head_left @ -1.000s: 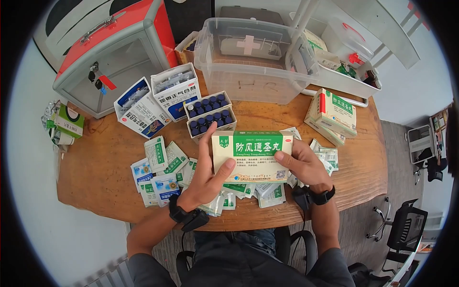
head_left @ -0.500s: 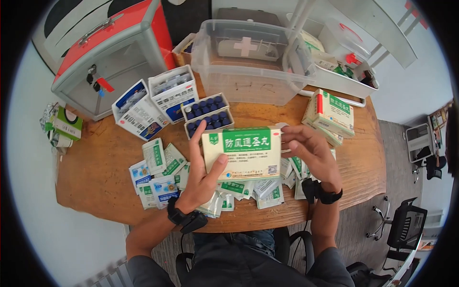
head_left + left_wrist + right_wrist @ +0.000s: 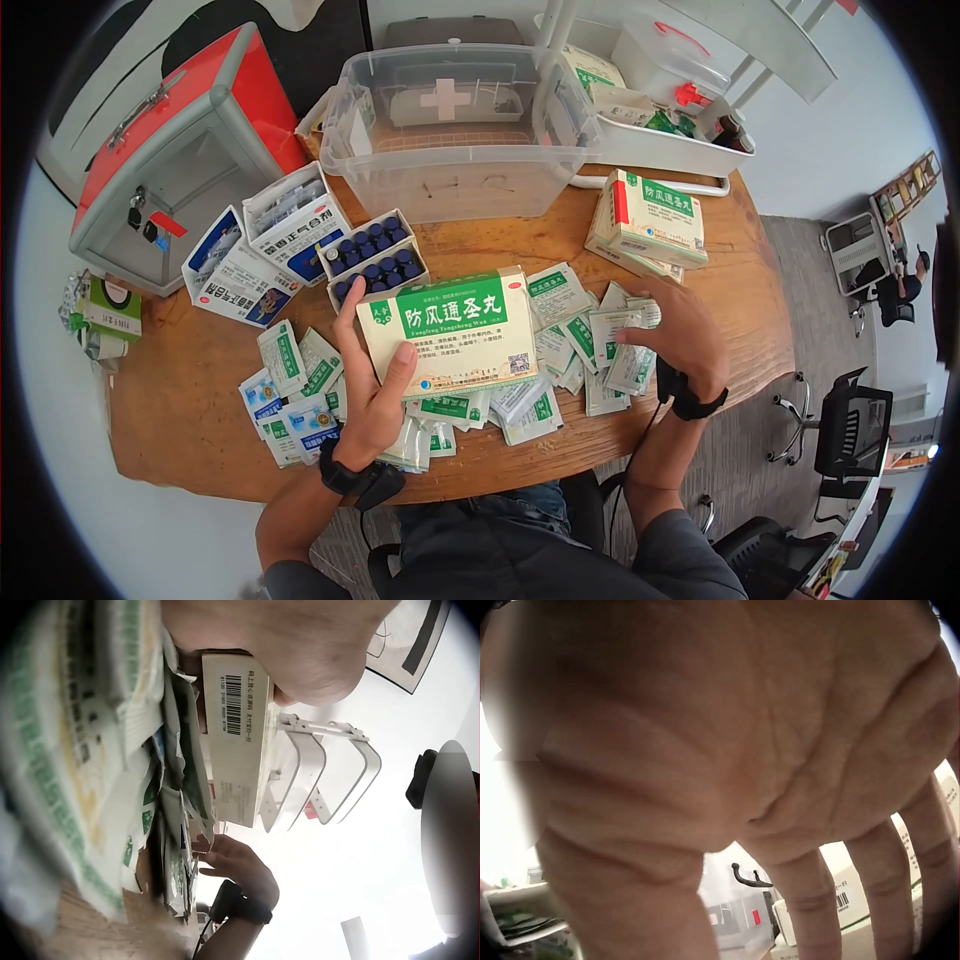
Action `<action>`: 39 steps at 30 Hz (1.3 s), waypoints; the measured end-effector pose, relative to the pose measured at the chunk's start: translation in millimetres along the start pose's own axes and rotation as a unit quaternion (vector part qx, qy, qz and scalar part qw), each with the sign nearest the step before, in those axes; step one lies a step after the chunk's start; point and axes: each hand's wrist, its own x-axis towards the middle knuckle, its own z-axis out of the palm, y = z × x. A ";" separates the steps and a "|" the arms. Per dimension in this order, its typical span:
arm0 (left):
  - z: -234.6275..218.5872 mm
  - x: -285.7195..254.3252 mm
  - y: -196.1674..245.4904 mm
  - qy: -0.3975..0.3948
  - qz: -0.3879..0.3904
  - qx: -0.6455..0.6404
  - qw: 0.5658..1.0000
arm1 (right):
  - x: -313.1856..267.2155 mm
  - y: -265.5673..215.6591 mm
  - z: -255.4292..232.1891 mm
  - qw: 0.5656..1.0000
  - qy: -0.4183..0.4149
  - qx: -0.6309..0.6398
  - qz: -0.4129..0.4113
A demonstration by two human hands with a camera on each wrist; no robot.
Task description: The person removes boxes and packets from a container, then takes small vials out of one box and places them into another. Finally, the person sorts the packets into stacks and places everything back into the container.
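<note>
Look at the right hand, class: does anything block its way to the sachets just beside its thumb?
Nothing visible does: in the head view, no object lies between the right hand and the nearest sachets. The box held by the left hand is off to one side.

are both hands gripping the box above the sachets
No, only the left hand holds the box; the right hand is apart from it, near the sachets.
</note>
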 end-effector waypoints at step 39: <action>3.5 0.7 4.0 -0.002 0.008 -0.005 1.000 | 43.1 -45.6 34.3 0.960 0.152 0.227 -0.067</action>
